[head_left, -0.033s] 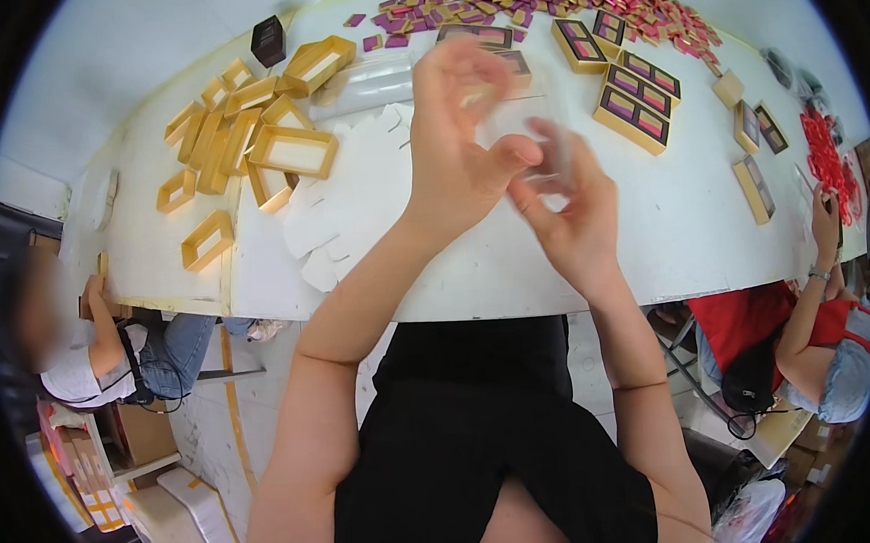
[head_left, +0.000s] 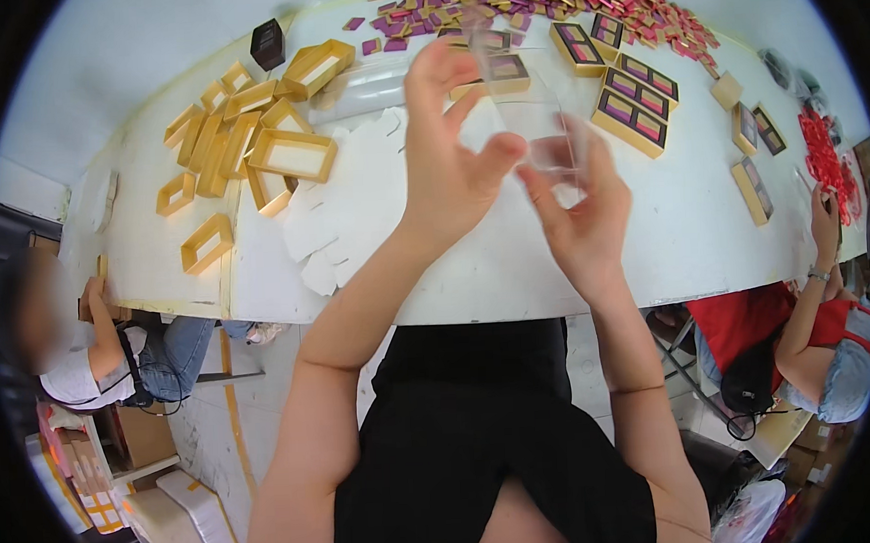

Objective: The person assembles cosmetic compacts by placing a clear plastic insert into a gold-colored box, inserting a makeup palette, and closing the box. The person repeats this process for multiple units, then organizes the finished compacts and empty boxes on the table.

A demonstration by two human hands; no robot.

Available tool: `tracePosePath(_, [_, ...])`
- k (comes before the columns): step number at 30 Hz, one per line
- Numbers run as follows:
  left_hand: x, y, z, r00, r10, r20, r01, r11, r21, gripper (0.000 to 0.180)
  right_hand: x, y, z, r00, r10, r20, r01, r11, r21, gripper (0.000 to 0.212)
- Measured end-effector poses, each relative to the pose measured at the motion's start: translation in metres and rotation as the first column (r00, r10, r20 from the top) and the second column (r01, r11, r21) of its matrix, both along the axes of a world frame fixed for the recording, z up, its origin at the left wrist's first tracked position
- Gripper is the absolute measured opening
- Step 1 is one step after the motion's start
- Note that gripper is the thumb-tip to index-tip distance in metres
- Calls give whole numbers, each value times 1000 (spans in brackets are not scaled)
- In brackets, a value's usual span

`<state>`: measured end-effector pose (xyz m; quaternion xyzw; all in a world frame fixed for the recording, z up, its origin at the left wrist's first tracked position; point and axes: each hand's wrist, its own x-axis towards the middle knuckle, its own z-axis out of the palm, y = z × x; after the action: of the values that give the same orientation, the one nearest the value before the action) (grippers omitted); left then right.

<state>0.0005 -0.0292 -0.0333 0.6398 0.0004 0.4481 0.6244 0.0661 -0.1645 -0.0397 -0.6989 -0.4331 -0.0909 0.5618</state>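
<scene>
Above the middle of the white table, my right hand (head_left: pixel 589 202) pinches a clear plastic box sleeve (head_left: pixel 542 112) between thumb and fingers. The sleeve is see-through and partly smeared, so its exact shape is hard to make out. My left hand (head_left: pixel 452 159) is raised at the sleeve's left side, thumb and fingers spread apart; whether it touches the plastic I cannot tell. Behind the sleeve lie gold boxes with dark windowed tops (head_left: pixel 504 69). White die-cut card pieces (head_left: pixel 349 193) lie under and beside my left wrist.
Empty gold box frames (head_left: pixel 294 153) are heaped at the left, near rolled clear plastic (head_left: pixel 364 88). Filled gold boxes (head_left: pixel 632 117) stand at the right. Small purple, gold and red pieces (head_left: pixel 540 0) cover the far edge. One person sits at each side; red ribbon (head_left: pixel 823 153) lies far right.
My right hand has moved slightly right and the clear sleeve now shows more upright between my hands. My left hand has shifted slightly left, its fingers further from the right hand.
</scene>
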Motion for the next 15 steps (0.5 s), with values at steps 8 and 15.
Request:
tracePosePath(8, [3,-32,-3,999,-4,-50,11,992,129,73,-20,4,-10,939,-138,315,160,986,-47,76])
tracePosePath(15, [-26,-25,-7,927,-368,-68,368,930,-25,82,10,-26,16,952,306,20,-303,930,209,72])
